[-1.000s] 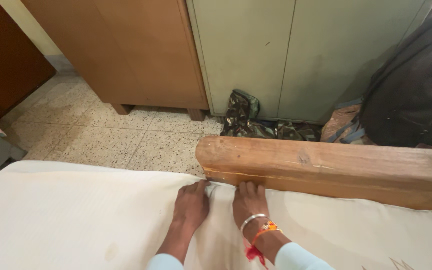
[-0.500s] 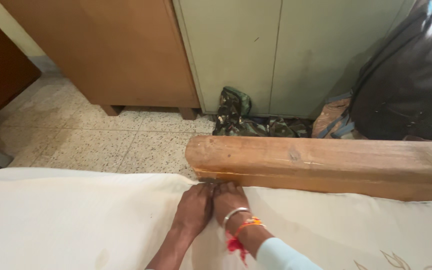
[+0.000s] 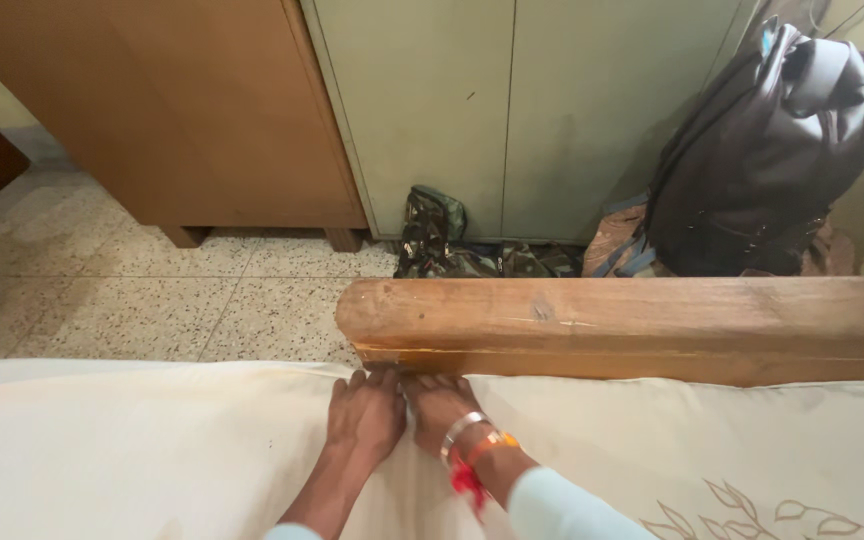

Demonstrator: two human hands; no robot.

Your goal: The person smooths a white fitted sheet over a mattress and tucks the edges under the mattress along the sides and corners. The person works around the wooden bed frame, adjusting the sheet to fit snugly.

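Note:
My left hand [image 3: 366,414] and my right hand [image 3: 436,405] lie side by side, palms down, on a cream bedsheet [image 3: 132,450] over the mattress. Their fingertips press the sheet's edge against the left end of a wooden bed board [image 3: 632,325]. The fingers are flat and spread, curling slightly over the cloth at the board's foot. My right wrist wears a silver bangle and orange and red threads. The sheet shows a leaf pattern at the lower right.
A speckled stone floor [image 3: 152,290] lies beyond the bed. A brown wooden cabinet [image 3: 182,110] and a pale green metal cupboard [image 3: 512,110] stand behind. Camouflage cloth [image 3: 442,245] lies at the cupboard's foot. A dark backpack [image 3: 762,160] leans at the right.
My hands, apart one second ago, have come together at the corner by the board. The view has shifted right, showing more of the backpack.

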